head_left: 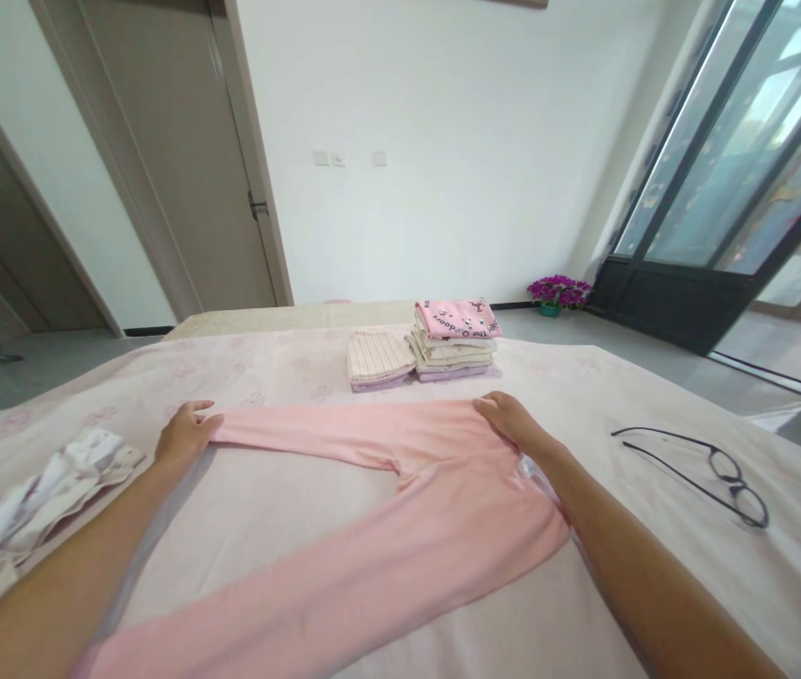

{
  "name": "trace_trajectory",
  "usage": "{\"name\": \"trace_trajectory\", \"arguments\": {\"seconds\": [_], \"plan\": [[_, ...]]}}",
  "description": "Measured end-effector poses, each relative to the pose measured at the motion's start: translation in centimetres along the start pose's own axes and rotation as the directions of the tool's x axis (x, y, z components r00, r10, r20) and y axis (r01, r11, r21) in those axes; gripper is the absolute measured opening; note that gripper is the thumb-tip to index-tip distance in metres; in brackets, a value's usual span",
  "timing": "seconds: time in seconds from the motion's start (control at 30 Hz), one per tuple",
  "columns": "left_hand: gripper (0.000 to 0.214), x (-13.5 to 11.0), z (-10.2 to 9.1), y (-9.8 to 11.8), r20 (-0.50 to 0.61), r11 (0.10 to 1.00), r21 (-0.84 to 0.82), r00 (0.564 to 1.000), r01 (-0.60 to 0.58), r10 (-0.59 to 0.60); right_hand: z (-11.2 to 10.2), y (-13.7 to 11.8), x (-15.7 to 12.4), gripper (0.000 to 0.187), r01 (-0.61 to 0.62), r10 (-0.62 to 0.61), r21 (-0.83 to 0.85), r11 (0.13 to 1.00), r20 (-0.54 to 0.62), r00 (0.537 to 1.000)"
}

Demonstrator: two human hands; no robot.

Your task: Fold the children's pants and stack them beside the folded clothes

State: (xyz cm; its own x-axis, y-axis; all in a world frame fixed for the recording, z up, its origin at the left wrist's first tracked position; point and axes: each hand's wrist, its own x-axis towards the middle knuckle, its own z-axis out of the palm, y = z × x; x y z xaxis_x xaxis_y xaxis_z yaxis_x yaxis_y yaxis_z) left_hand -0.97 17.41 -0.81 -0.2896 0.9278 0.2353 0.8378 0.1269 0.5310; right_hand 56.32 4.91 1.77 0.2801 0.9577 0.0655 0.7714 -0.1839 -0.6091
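Observation:
Pink trousers (372,542) lie spread on the pale bed cover, their two legs pointing left and the waist at the right. At the end of the far leg, my left hand (188,432) pinches the cuff, its index finger raised off the cloth. My right hand (509,420) grips the far corner of the waist between thumb and fingers. A small whitish patch, perhaps a label, shows at the waist beside my right forearm. The near leg runs toward the bottom left, with its end partly out of view.
Beyond the trousers stand a folded striped garment (380,358) and a taller stack of folded clothes (453,344), a pink printed one on top. Crumpled white clothes (53,500) lie at the left, eyeglasses (715,476) at the right. Purple flowers (559,290) stand on the floor beyond.

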Motion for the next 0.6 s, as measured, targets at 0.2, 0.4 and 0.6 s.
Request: {"name": "trace_trajectory", "arguments": {"seconds": [0.2,0.4,0.6], "plan": [[0.049,0.2,0.7,0.3,0.056,0.992,0.110,0.996,0.061,-0.067,0.7,0.9,0.6,0.042,-0.140,0.098,-0.362,0.922,-0.131,0.986],[0.048,-0.6,1.1,1.3,-0.011,0.968,0.253,1.000,0.000,0.003,0.5,-0.2,-0.1,0.047,-0.145,0.093,-0.431,0.891,-0.139,0.986],[0.039,-4.6,1.8,8.4,0.002,0.849,0.067,0.851,-0.524,0.525,0.5,-4.4,-1.5,0.038,0.160,-0.241,-0.549,0.821,-0.079,0.967]]}}
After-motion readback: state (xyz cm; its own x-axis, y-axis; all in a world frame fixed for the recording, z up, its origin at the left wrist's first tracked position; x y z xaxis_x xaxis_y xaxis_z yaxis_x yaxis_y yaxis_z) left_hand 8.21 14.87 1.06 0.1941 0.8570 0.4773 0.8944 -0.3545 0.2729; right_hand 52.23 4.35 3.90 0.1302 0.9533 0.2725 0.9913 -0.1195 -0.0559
